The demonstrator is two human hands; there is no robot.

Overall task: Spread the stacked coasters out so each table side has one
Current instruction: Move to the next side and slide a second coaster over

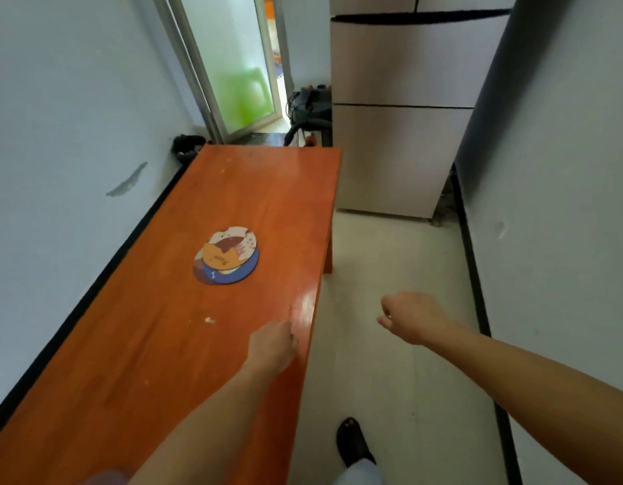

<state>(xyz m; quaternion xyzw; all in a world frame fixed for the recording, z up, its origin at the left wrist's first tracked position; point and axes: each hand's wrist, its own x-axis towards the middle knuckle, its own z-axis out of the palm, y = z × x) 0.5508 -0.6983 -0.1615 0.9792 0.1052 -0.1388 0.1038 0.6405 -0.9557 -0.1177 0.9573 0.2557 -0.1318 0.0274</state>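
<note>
A stack of round coasters [226, 256] lies near the middle of the long orange wooden table [170, 344]; the top ones show a white, an orange and a blue pattern, fanned slightly apart. My left hand [273, 344] hovers over the table's right edge, well short of the stack, its fingers curled in and holding nothing. My right hand [409, 316] hangs over the floor to the right of the table, fingers also curled, with nothing in it.
The table's left long side runs along a white wall [58, 134]. A tall fridge [401, 117] stands past the far right corner, a glass door [240, 64] behind the far end. A small crumb [209, 320] lies on the table. My dark shoe [354, 442] is on the tiled floor.
</note>
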